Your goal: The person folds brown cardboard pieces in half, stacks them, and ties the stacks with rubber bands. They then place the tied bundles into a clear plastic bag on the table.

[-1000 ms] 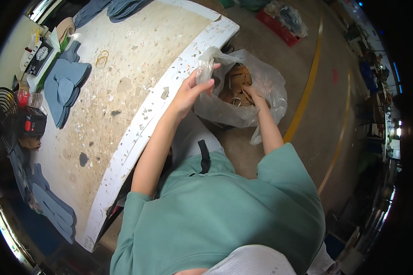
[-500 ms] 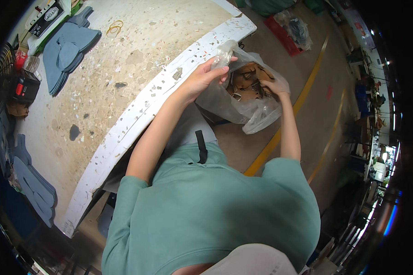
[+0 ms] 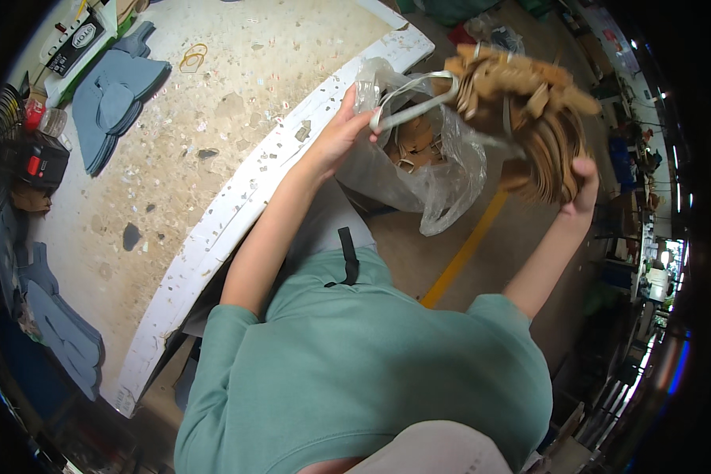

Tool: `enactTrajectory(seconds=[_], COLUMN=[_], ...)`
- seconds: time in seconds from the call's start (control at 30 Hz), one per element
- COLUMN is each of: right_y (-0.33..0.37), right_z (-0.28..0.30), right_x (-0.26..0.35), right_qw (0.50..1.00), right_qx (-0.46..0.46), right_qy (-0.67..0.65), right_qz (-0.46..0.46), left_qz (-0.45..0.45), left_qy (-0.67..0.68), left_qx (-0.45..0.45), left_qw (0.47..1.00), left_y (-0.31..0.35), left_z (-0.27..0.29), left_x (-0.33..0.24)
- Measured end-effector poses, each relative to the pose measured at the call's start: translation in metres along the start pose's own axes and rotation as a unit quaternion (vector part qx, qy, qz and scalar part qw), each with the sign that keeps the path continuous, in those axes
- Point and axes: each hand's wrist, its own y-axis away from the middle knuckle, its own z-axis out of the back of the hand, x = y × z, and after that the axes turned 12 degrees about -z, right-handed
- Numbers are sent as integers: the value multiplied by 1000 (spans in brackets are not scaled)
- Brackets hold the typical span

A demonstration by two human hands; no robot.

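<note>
We see the right hand, earlier inside the bag, now raised clear of it, its grip closed on a bundle of tan cut pieces. The left hand holds the bag's mouth beside the desk edge.

We note tan leather pieces, a clear plastic bag, grey-blue cutouts, a speckled white worktable, a teal shirt.
</note>
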Motion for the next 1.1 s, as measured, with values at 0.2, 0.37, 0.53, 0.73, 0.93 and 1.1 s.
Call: enactTrajectory(seconds=[0.2,0.37,0.53,0.73,0.93,1.1], right_y=[-83,-170,-200,-114,-6,-25], right_z=[-96,-189,-205,-154,-169,-156], right_x=[17,-51,-90,-113,-276,-299], right_qw=[965,800,722,844,952,929], right_qx=[-23,-197,-268,-130,-103,139], right_qy=[165,544,519,302,263,342], right_qz=[203,156,369,424,116,-17], left_qz=[-9,2,-23,-18,-11,17], left_qy=[23,31,73,94,102,70], left_qx=[35,30,22,3,4,26], left_qw=[999,999,997,995,995,997], left_y=[0,-2,-5,-3,-3,0], left_z=[4,4,8,8,6,6], left_x=[0,0,3,7,3,-3])
